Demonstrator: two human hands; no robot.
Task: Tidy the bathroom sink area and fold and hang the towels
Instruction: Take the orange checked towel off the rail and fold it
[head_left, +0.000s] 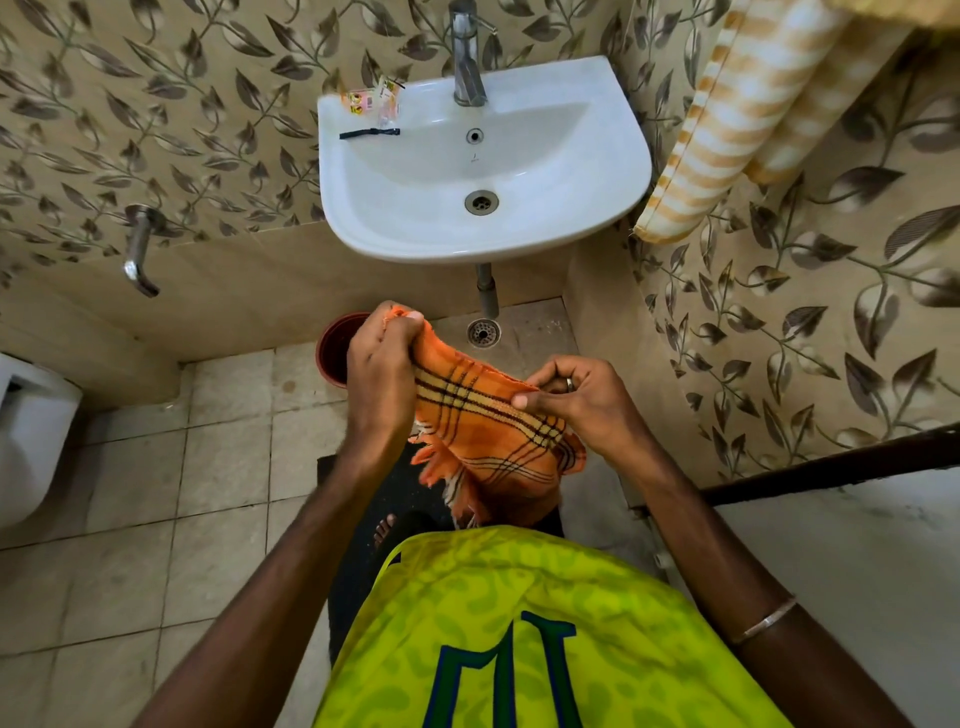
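The left hand (382, 374) has its fingers curled tight round one bunched corner of the orange checked towel (488, 426), the thumb pressing the cloth at the top; the right hand (576, 397) pinches the opposite edge between thumb and bent fingers, a ring showing on one finger; the cloth stretches between the two grips, and its fringed end hangs below the fingers, in front of the yellow-green shirt (519, 623). Beyond the fingers, well apart from them, is the white sink (597, 171) with its tap (467, 57); on the sink's rim, left of the tap, lie small packets (371, 98) and a thin dark comb-like item (370, 133). A striped towel (743, 114) hangs on the wall up and right of the right fingers; a red bucket (335, 348) stands on the floor just behind the left fingers.
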